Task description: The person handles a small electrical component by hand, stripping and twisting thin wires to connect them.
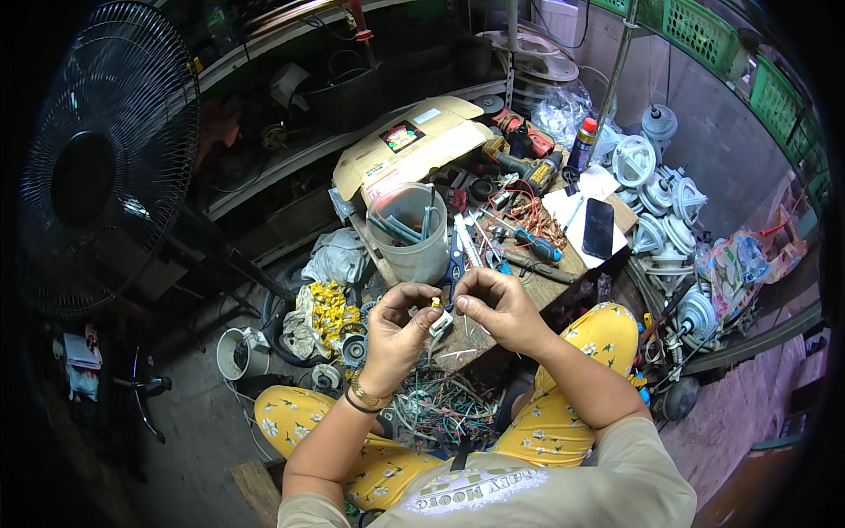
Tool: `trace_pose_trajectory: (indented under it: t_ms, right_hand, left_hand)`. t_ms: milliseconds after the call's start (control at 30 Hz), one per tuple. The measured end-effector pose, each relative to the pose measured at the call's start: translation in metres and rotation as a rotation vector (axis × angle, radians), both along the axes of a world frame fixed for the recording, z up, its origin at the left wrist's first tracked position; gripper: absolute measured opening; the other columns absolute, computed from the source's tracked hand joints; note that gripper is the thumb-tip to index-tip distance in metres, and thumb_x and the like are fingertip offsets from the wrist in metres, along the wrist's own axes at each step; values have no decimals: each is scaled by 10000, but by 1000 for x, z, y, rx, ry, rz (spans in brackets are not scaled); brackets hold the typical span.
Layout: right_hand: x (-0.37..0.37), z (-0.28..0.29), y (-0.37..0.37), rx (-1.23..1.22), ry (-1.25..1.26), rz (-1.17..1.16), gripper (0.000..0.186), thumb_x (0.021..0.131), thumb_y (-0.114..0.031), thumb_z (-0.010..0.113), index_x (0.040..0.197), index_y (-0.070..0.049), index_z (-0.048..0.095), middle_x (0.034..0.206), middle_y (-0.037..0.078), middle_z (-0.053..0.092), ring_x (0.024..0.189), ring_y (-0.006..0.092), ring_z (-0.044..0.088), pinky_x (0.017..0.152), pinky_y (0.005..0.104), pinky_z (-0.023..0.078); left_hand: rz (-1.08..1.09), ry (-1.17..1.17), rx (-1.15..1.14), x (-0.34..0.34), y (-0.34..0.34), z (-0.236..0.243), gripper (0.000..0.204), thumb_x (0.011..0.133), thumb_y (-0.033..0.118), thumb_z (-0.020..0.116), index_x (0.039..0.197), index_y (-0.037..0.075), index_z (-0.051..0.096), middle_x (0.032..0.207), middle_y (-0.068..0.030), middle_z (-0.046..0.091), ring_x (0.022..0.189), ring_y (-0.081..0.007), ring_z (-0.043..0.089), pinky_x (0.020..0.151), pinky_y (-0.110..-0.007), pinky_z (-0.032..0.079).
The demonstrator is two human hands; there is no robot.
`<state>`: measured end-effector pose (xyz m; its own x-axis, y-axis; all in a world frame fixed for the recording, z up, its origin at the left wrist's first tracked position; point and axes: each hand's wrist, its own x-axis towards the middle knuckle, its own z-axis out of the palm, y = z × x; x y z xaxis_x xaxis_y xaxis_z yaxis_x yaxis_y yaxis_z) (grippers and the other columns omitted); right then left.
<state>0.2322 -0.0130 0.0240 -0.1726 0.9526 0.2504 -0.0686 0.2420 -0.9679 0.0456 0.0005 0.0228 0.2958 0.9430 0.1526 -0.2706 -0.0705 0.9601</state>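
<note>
My left hand and my right hand meet in front of my chest over a small white part with a yellow piece on top. Both pinch it with thumb and fingertips. A band sits on my left wrist. Below the hands lies a tangle of thin coloured wires between my knees in yellow flowered trousers. Just beyond the hands is the near edge of a low wooden work board.
The board holds a white bucket of tools, blue-handled pliers, a screwdriver, a black phone, a spray can, a cardboard box. A black fan stands left. Grey metal parts pile up right.
</note>
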Motion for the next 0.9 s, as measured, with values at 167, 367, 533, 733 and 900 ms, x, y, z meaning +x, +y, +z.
trace_pose_trajectory:
  t_ms: [167, 367, 533, 733, 900]
  right_hand:
    - [-7, -2, -4, -291, 392, 48, 157, 944, -190, 632, 988, -42, 603, 847, 27, 633, 659, 63, 529, 573, 202, 426]
    - [-13, -2, -8, -254, 580, 85, 133, 947, -174, 628, 990, -52, 595, 881, 52, 638, 659, 73, 537, 582, 196, 433]
    - [-15, -8, -8, -256, 585, 57, 115, 941, -147, 626, 995, -51, 593, 893, 55, 631, 694, 72, 535, 604, 193, 435]
    - [-16, -4, -9, -49, 444, -21, 99, 923, -119, 637, 970, -36, 610, 893, 36, 618, 700, 61, 518, 615, 191, 422]
    - [-8, -4, -6, -380, 488, 146, 118, 945, -179, 631, 980, -66, 635, 870, -35, 624, 727, 31, 531, 644, 196, 430]
  left_hand:
    - [48, 28, 118, 6, 1, -1, 195, 869, 86, 739, 1013, 30, 620, 860, 19, 627, 591, -4, 473, 498, -159, 361]
    - [11, -79, -51, 6, 0, -14, 182, 858, 18, 719, 1020, -7, 640, 990, -43, 658, 924, -114, 604, 848, -259, 475]
    - [28, -90, 23, 11, -3, -16, 170, 854, 2, 716, 1007, -7, 643, 976, -52, 652, 925, -121, 609, 829, -242, 475]
    - [42, -97, 56, 17, -7, -9, 148, 846, -28, 704, 978, -22, 637, 955, -58, 639, 904, -125, 609, 807, -255, 492]
    - [77, 4, 207, 14, -3, -13, 150, 827, -35, 712, 957, -25, 636, 951, -75, 633, 867, -124, 608, 772, -273, 512]
